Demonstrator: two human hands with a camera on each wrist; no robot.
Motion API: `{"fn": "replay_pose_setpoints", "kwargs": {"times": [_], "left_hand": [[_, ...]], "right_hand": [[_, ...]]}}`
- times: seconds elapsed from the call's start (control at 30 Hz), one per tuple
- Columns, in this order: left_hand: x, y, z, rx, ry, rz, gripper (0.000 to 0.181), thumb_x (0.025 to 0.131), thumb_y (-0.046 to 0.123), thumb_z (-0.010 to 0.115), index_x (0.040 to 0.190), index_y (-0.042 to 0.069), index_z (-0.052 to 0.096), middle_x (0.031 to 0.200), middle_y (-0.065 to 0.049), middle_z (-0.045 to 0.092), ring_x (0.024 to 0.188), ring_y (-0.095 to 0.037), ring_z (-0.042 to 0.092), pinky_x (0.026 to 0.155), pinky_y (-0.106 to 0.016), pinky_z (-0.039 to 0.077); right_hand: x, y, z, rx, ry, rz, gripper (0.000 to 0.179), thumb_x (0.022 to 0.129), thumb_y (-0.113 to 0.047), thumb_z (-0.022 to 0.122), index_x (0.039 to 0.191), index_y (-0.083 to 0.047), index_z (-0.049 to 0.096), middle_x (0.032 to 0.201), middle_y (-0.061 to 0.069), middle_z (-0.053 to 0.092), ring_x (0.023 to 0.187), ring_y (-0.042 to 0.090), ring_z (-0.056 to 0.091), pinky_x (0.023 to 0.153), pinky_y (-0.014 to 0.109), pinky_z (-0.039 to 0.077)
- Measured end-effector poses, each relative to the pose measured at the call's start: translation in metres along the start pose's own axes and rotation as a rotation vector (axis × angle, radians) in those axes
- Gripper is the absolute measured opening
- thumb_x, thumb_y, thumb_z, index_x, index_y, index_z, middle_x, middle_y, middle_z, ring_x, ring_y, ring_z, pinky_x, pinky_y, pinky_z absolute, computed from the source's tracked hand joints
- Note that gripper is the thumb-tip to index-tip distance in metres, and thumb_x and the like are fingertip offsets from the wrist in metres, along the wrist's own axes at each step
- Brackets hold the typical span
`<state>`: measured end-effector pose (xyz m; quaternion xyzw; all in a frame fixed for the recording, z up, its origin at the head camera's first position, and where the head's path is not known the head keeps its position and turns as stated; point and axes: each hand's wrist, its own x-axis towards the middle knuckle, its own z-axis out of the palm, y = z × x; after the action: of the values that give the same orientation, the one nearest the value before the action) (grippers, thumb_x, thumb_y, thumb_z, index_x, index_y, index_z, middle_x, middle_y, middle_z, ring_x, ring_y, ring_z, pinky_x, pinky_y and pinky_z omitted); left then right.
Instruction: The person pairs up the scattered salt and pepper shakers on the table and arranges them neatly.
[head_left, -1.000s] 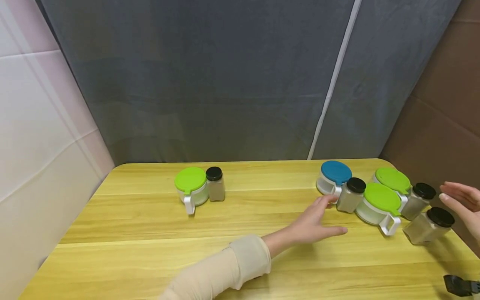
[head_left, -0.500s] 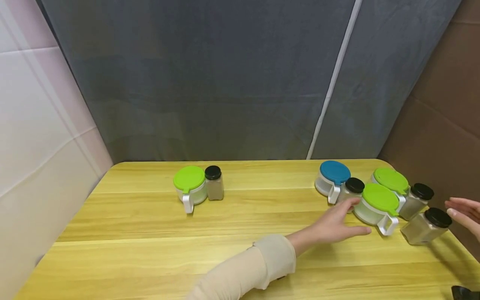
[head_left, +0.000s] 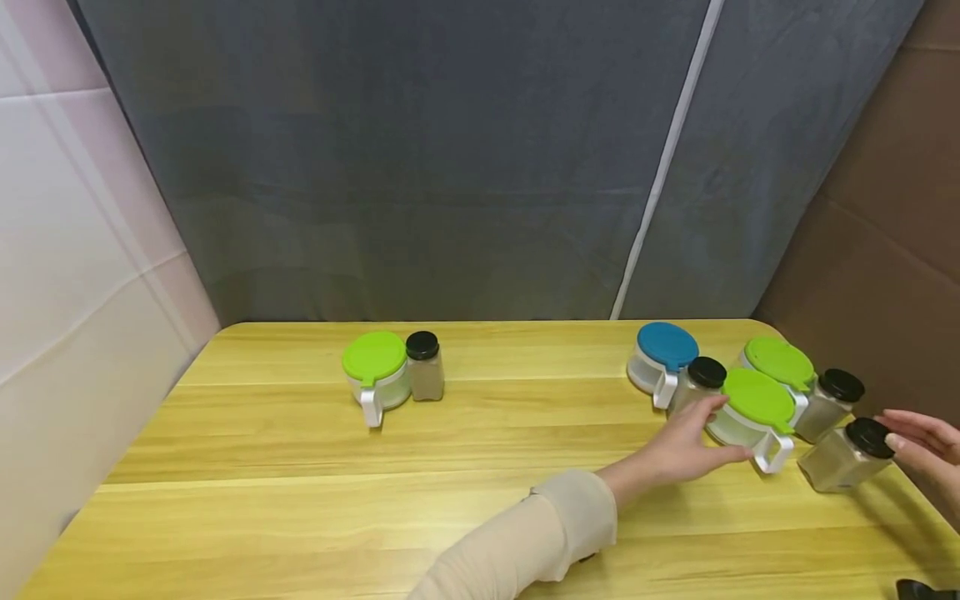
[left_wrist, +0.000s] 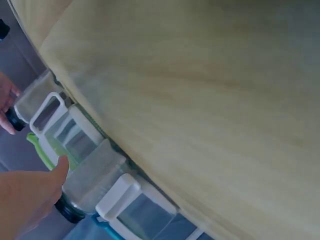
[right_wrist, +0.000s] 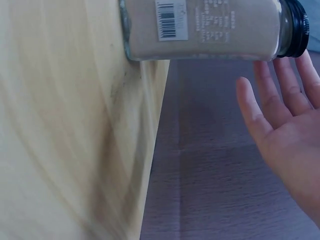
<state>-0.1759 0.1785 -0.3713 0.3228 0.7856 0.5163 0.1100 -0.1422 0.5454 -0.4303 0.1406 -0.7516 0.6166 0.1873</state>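
My left hand reaches between a square glass jar with a black lid and a green-lidded seasoning pot with a white handle. Its thumb points towards that handle, and its fingers partly cover the jar; whether they touch it I cannot tell. At the right, my right hand has its fingertips at the black lid of another square glass jar. In the right wrist view the fingers of this hand are extended beside the jar, which is filled with pale powder and bears a barcode label.
A blue-lidded pot, another green-lidded pot and a black-lidded jar stand behind, close together. Farther left are a green-lidded pot and a black-lidded jar. A black object lies at the lower right of the wooden table.
My left hand has moved right, from in front of the blue-lidded pot to the jar and green-lidded pot. The right hand has come lower and closer to the nearest jar's lid.
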Motion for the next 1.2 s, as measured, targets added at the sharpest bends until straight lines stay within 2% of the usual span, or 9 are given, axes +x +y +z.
{"fn": "replay_pose_setpoints", "kwargs": {"times": [0.23, 0.37, 0.47, 0.57, 0.7, 0.8, 0.97, 1.13, 1.2], "left_hand": [[0.009, -0.004, 0.002, -0.039, 0.002, -0.035, 0.067, 0.079, 0.027, 0.067, 0.135, 0.015, 0.033, 0.131, 0.007, 0.035, 0.108, -0.005, 0.041, 0.085, -0.017, 0.035], [0.012, -0.005, 0.002, -0.034, -0.006, -0.037, 0.067, 0.079, 0.027, 0.066, 0.136, 0.015, 0.031, 0.133, 0.007, 0.035, 0.111, -0.004, 0.038, 0.088, -0.018, 0.033], [0.013, -0.006, 0.003, 0.000, -0.011, -0.007, 0.069, 0.080, 0.027, 0.065, 0.137, 0.014, 0.029, 0.134, 0.006, 0.033, 0.115, -0.003, 0.034, 0.091, -0.020, 0.030], [0.013, -0.006, 0.005, 0.042, -0.014, 0.012, 0.072, 0.080, 0.029, 0.065, 0.139, 0.016, 0.026, 0.136, 0.006, 0.031, 0.119, -0.004, 0.029, 0.093, -0.022, 0.029], [0.014, -0.006, 0.007, 0.072, -0.011, 0.013, 0.074, 0.080, 0.031, 0.064, 0.140, 0.018, 0.023, 0.138, 0.005, 0.028, 0.122, -0.006, 0.026, 0.094, -0.024, 0.028], [0.015, -0.007, 0.007, 0.075, -0.008, 0.013, 0.075, 0.080, 0.031, 0.064, 0.140, 0.019, 0.022, 0.138, 0.005, 0.028, 0.122, -0.006, 0.026, 0.094, -0.024, 0.028], [0.017, -0.007, 0.008, 0.080, -0.006, -0.014, 0.076, 0.080, 0.032, 0.064, 0.140, 0.017, 0.020, 0.138, 0.004, 0.027, 0.123, -0.007, 0.026, 0.095, -0.025, 0.028], [0.020, -0.008, 0.011, 0.096, 0.004, -0.044, 0.077, 0.080, 0.032, 0.064, 0.140, 0.013, 0.020, 0.139, 0.002, 0.026, 0.123, -0.008, 0.025, 0.095, -0.024, 0.028], [0.023, -0.008, 0.011, 0.104, 0.009, -0.041, 0.077, 0.080, 0.032, 0.064, 0.140, 0.012, 0.020, 0.139, 0.001, 0.026, 0.123, -0.009, 0.026, 0.095, -0.024, 0.028]], "right_hand": [[-0.009, 0.016, -0.011, -0.032, -0.004, 0.108, 0.046, 0.085, 0.014, 0.044, 0.130, 0.001, 0.039, 0.110, -0.006, 0.055, 0.093, 0.001, 0.053, 0.069, 0.011, 0.043], [-0.009, 0.011, -0.009, -0.005, -0.034, 0.150, 0.049, 0.086, 0.011, 0.045, 0.132, -0.003, 0.038, 0.112, -0.007, 0.054, 0.092, 0.001, 0.053, 0.068, 0.012, 0.043], [-0.009, 0.004, -0.005, -0.011, -0.051, 0.161, 0.049, 0.086, 0.010, 0.046, 0.132, -0.006, 0.038, 0.113, -0.008, 0.053, 0.092, 0.001, 0.053, 0.068, 0.012, 0.043], [-0.009, -0.002, -0.001, -0.085, -0.071, 0.160, 0.049, 0.087, 0.009, 0.046, 0.133, -0.008, 0.037, 0.115, -0.009, 0.050, 0.091, 0.000, 0.052, 0.069, 0.011, 0.042], [-0.010, -0.014, 0.008, -0.261, -0.076, 0.194, 0.051, 0.088, 0.003, 0.047, 0.134, -0.014, 0.035, 0.114, -0.014, 0.045, 0.092, -0.005, 0.049, 0.070, 0.008, 0.039], [-0.010, -0.026, 0.018, -0.321, -0.086, 0.228, 0.051, 0.089, 0.001, 0.047, 0.135, -0.018, 0.034, 0.113, -0.018, 0.043, 0.093, -0.009, 0.046, 0.069, 0.007, 0.037], [-0.008, -0.042, 0.029, -0.372, -0.135, 0.286, 0.049, 0.091, -0.003, 0.045, 0.134, -0.023, 0.032, 0.111, -0.024, 0.041, 0.094, -0.014, 0.041, 0.066, 0.007, 0.035], [-0.008, -0.044, 0.029, -0.395, -0.188, 0.329, 0.046, 0.093, -0.007, 0.043, 0.133, -0.026, 0.032, 0.111, -0.026, 0.041, 0.095, -0.015, 0.039, 0.065, 0.007, 0.035], [-0.007, -0.042, 0.028, -0.394, -0.180, 0.345, 0.044, 0.092, -0.008, 0.045, 0.131, -0.027, 0.034, 0.109, -0.027, 0.043, 0.094, -0.015, 0.040, 0.065, 0.009, 0.036]]}}
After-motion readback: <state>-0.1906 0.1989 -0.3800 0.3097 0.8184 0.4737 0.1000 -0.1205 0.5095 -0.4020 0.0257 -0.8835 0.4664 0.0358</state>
